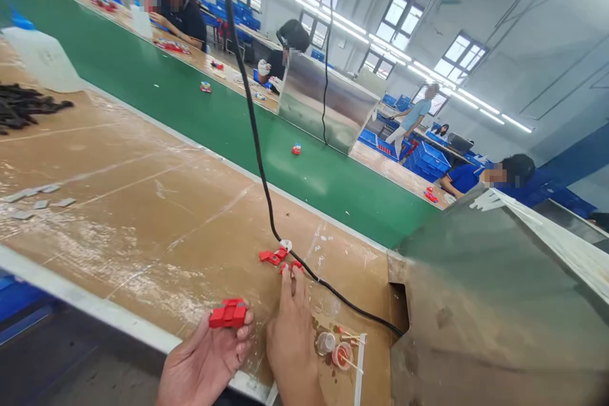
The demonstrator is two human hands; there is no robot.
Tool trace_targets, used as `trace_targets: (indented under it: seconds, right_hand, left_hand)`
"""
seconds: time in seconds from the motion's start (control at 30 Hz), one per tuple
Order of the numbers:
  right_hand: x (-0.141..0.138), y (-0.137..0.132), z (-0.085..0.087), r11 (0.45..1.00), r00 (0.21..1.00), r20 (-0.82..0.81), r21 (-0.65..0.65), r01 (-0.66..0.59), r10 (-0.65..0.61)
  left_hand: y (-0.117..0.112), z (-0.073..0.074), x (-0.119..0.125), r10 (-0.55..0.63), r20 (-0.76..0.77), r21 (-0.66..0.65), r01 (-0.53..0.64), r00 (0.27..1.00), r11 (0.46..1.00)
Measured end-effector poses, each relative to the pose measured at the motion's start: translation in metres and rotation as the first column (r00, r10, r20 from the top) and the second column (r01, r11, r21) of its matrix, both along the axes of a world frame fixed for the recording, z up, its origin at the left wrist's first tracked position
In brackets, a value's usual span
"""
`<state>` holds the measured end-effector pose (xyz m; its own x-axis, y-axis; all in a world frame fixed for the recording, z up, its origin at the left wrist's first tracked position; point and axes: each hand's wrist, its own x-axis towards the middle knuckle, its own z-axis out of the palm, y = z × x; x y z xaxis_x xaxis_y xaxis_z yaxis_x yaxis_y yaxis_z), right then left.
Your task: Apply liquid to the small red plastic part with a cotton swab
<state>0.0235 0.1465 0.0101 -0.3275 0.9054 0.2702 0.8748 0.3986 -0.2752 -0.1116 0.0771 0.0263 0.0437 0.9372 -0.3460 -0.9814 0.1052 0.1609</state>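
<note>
Head view: left hand (204,361) fingers pinch a red block stack (229,314) at desk (143,203) edge left of black cable (257,139), right hand (291,336) fingers pressed together, reaching loose red clips (278,258) by cable; pickup step, next needs precise pinch.

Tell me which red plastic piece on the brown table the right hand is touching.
The small red piece beside the black cable, under the right hand fingertips. The red pieces just left lie untouched; the left hand holds another red block.

No readable txt, labels or nos. anywhere
</note>
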Motion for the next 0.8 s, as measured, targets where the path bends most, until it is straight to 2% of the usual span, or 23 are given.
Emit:
trace_targets:
  seconds: [0.07,0.13,0.3,0.4,0.6,0.7,0.8]
  right_hand:
    - [-0.012,0.019,-0.011,0.999,1.0,0.017,0.046,0.023,-0.023]
    - [-0.02,0.032,-0.017,0.994,0.998,-0.008,0.097,0.057,-0.056]
    - [-0.026,0.037,-0.012,0.987,0.998,-0.036,0.154,0.053,-0.048]
    - [-0.024,0.025,-0.006,0.98,0.997,-0.07,0.191,0.057,-0.044]
    - [-0.002,-0.025,-0.004,0.966,0.945,-0.326,0.233,0.112,-0.03]
    - [0.015,-0.046,0.001,0.954,0.964,-0.265,0.293,0.061,0.02]
    - [0.023,-0.055,0.002,0.942,0.996,-0.079,0.334,-0.016,0.045]
  left_hand:
    - [-0.002,0.01,0.001,-0.058,0.056,0.009,0.057,0.997,0.998]
    - [-0.003,0.013,0.002,-0.083,0.076,0.026,0.081,0.994,0.996]
    - [-0.003,0.005,0.003,-0.083,0.086,0.054,0.079,0.993,0.995]
    - [-0.003,0.004,0.002,-0.092,0.083,0.055,0.088,0.992,0.995]
    - [-0.006,0.01,-0.002,-0.09,0.089,0.037,0.087,0.992,0.995]
    - [-0.009,0.005,-0.002,-0.082,0.09,0.019,0.081,0.993,0.997]
    - [-0.015,-0.004,-0.005,-0.085,0.098,-0.023,0.088,0.992,0.996]
